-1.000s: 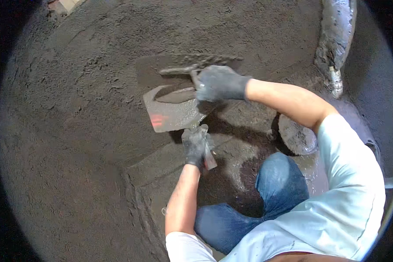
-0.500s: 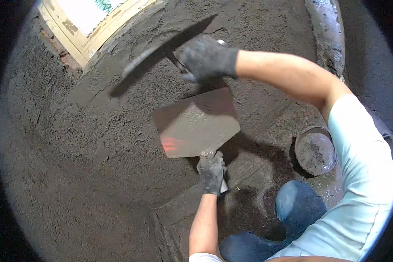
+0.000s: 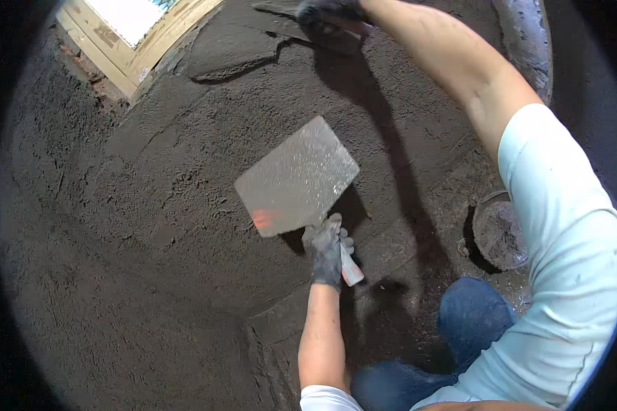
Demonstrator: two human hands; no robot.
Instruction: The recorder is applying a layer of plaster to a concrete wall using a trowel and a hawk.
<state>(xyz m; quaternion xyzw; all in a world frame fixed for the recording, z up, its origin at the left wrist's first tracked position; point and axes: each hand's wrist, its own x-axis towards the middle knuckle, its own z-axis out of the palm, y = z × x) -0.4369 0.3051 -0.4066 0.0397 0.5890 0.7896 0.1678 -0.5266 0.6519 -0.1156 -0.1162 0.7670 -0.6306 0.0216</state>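
Plaster hawk [image 3: 296,177] sits level just above my gloved left hand [image 3: 328,250], whose fingers wrap its handle so the flat plate stays within reach. Well above it, my gloved right hand [image 3: 332,15] is closed on a trowel [image 3: 281,8], pressed flat to the rough grey wall [image 3: 151,226] to spread mortar.

Both hands wear dark grey gloves: left hand [image 3: 327,252], right hand [image 3: 330,15]. The plastering hawk [image 3: 296,177] is dull silvery grey with a red-orange mark. The wet plaster wall [image 3: 151,226] is dark grey-brown; the window frame [image 3: 127,48] is pale yellow wood.
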